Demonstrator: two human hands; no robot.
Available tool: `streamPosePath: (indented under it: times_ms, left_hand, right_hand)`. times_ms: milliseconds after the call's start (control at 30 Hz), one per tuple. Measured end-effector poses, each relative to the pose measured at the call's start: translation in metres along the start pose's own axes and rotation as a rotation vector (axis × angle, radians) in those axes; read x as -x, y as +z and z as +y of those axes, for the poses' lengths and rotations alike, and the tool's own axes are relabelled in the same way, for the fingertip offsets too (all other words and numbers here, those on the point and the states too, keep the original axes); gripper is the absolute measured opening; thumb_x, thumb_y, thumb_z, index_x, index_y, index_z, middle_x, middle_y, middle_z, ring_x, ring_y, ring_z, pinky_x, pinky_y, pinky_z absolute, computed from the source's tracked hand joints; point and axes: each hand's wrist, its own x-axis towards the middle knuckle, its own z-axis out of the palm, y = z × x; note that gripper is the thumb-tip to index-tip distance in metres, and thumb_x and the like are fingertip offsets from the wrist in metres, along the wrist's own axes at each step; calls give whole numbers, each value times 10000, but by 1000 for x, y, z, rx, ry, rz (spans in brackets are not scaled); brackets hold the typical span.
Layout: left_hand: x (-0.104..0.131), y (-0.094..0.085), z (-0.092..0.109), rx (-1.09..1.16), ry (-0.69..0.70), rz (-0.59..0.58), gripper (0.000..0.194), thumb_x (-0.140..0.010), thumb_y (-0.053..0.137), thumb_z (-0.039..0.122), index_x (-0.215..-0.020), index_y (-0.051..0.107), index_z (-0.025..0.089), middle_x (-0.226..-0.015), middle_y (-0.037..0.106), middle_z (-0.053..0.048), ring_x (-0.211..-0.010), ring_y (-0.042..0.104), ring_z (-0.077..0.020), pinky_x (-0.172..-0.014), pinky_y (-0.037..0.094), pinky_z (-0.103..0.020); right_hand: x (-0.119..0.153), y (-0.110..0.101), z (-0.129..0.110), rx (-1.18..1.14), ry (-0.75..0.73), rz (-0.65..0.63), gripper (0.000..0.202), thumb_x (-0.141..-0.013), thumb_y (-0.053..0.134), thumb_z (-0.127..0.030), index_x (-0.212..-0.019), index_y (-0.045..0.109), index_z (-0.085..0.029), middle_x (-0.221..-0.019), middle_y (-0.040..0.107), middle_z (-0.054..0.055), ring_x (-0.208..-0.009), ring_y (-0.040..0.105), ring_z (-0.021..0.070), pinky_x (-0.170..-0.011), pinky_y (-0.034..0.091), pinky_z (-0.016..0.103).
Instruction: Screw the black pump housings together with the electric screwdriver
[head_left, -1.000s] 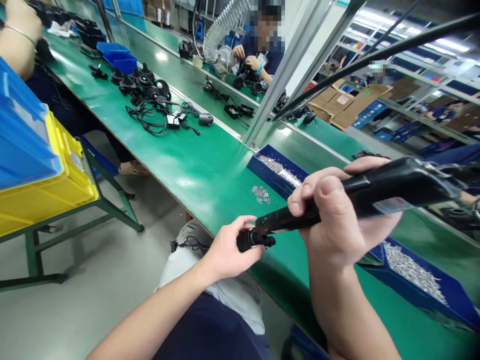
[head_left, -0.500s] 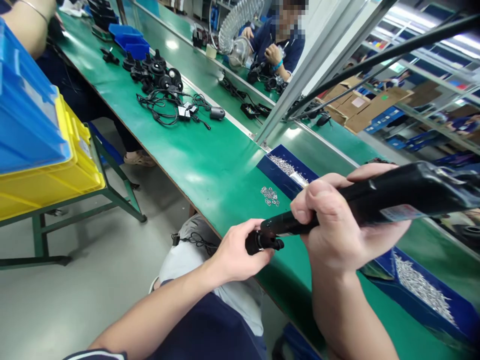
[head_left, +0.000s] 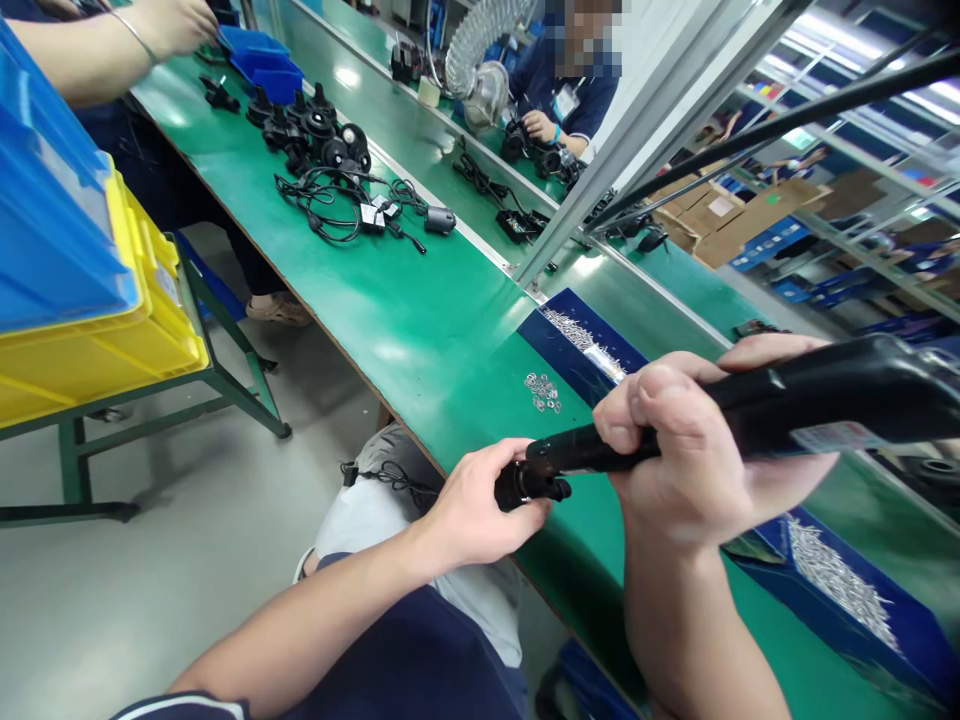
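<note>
My left hand (head_left: 480,505) is wrapped round a small black round part (head_left: 517,487) at the near edge of the green table. My right hand (head_left: 686,450) grips a long black power tool (head_left: 787,395), its thick end pointing to the right. The tool's narrow front end meets the black part, and the exact contact is hidden. On the table just beyond my hands lies a small pile of metal rings (head_left: 543,391). A blue bin of screws (head_left: 577,335) sits behind it, partly hidden by my right hand.
Another blue screw bin (head_left: 844,580) stands at the right. Black cables (head_left: 330,205) and black wheel-like parts (head_left: 319,130) lie farther up the table (head_left: 405,330). Stacked blue and yellow crates (head_left: 150,320) stand left. Two other people work nearby. A metal post (head_left: 637,150) rises beyond the bins.
At the upper left, another person's hand has come into view over the table by the blue trays. My right hand and the tool have shifted slightly right; my left hand has barely moved.
</note>
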Motion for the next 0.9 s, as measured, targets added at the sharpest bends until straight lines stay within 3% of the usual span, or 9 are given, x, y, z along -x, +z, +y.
streamPosePath:
  times_ms: [333,533,667,900]
  left_hand:
    - [3,1,2,-18,-7,3,487,-835,747,203,-1301,622,267,-1110,762,-9,-972,722,-244,-835,535,-346]
    - [7,1,-8,-67,73,-21,481,-879,734,285,-1327,563,246,-1156,737,-53,-1015,710,-267,-900,543,-392]
    - [9,0,-14,-91,117,-34,511,-897,761,361,-1345,546,242,-1241,714,-73,-1114,688,-288,-985,527,-429]
    - [9,2,-14,-110,81,-17,593,-895,743,365,-1418,485,254,-1212,713,-75,-1082,691,-302,-956,537,-460]
  right_hand:
    - [-8,-4,6,-26,41,-6,315,-863,821,-84,-1044,590,-198,-758,629,-22,-444,529,156,-410,457,260]
    - [-10,-19,-25,-79,-14,124,310,-779,797,-101,-1030,692,-250,-726,614,-6,-503,459,181,-357,430,230]
    - [-4,-38,-45,-81,59,60,376,-662,754,-99,-996,749,-271,-659,582,0,-444,378,196,-269,339,247]
    - [8,-40,-44,-37,55,32,367,-734,778,-135,-1053,746,-314,-722,628,7,-436,379,208,-319,390,312]
